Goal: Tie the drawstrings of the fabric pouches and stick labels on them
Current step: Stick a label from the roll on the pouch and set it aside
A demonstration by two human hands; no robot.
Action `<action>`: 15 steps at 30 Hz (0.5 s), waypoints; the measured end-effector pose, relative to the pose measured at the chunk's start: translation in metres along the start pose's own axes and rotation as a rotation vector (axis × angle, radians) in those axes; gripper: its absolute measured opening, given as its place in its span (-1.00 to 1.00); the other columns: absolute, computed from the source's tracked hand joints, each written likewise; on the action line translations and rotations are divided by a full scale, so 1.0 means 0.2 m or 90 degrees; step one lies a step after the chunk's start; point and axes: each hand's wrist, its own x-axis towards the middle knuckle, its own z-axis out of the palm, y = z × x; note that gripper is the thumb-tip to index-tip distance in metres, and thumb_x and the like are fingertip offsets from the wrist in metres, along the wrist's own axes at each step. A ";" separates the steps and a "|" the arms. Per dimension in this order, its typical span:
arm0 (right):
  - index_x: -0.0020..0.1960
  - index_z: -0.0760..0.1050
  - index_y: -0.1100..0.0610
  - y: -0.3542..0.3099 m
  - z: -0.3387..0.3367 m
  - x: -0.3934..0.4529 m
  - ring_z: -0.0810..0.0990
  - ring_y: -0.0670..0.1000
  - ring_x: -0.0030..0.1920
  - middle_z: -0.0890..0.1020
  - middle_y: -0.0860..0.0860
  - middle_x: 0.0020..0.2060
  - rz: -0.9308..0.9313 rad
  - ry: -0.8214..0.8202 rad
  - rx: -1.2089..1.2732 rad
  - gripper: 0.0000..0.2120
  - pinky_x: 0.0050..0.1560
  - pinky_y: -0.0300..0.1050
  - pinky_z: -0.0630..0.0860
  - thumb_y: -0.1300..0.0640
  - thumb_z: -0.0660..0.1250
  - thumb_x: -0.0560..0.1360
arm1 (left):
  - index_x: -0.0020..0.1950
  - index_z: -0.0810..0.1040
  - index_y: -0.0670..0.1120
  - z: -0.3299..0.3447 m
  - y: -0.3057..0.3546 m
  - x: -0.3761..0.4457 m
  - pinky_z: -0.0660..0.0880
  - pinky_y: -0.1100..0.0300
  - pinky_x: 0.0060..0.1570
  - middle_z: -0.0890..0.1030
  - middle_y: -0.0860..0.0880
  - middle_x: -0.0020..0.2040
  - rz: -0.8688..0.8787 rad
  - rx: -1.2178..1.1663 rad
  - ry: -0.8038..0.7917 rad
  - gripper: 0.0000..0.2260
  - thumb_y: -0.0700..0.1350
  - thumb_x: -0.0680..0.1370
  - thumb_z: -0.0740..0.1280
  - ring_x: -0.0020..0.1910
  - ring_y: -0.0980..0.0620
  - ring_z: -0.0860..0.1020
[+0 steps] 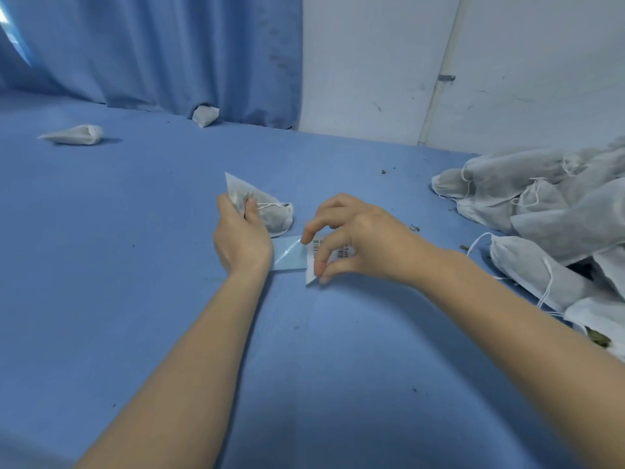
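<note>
R hand (351, 238) fingertips pinch a white barcode label (316, 257) w/ glossy blue backing strip (287, 253), print partly hidden; L hand (241, 236) grips a thin translucent fabric pouch (267, 211), drawstring knotted, on blue cloth table (135, 265); 2 pouches (76, 134) far back

Thin, matt, gauzy white cloth forms the pouch (267, 211) in the left hand's fingers (252, 211), while glossy backing paper (287, 253) carries the matt printed label (313, 262) under the right fingertips (319, 265).
</note>
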 end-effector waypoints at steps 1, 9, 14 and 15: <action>-0.22 0.69 0.03 0.00 -0.01 -0.02 0.39 -0.12 0.05 0.64 -0.11 -0.02 0.016 0.005 0.024 -0.94 0.02 -0.22 0.39 0.10 0.55 0.33 | 0.07 0.32 -0.15 0.00 0.00 0.00 0.25 0.12 -0.20 0.46 -0.08 -0.15 0.002 0.002 0.004 -0.79 0.01 0.64 0.12 -0.17 -0.09 0.38; -0.11 0.62 -0.11 -0.06 -0.13 -0.11 0.62 -0.01 -0.10 0.66 -0.12 -0.17 0.178 0.202 0.366 -0.78 0.07 -0.12 0.53 0.23 0.42 0.47 | -0.01 0.35 -0.15 -0.10 0.16 -0.06 0.32 0.16 -0.17 0.41 0.04 -0.30 0.169 -0.077 0.000 -0.77 0.02 0.62 0.18 -0.18 -0.07 0.45; 0.07 0.57 -0.07 -0.09 -0.25 -0.12 0.60 -0.08 -0.24 0.65 -0.07 -0.28 0.186 0.362 0.471 -0.67 -0.05 -0.18 0.57 0.26 0.47 0.40 | -0.20 0.36 -0.07 -0.07 0.36 -0.27 0.32 0.42 -0.33 0.44 0.12 -0.35 0.122 -0.231 -0.135 -0.75 0.04 0.57 0.28 -0.35 0.24 0.41; 0.06 0.56 -0.06 -0.09 -0.27 -0.13 0.61 -0.10 -0.25 0.66 -0.09 -0.31 0.195 0.398 0.465 -0.67 -0.06 -0.21 0.56 0.25 0.50 0.38 | -0.15 0.41 -0.13 -0.06 0.39 -0.31 0.35 0.37 -0.25 0.48 0.10 -0.30 0.112 -0.253 -0.159 -0.75 0.04 0.57 0.28 -0.29 0.16 0.45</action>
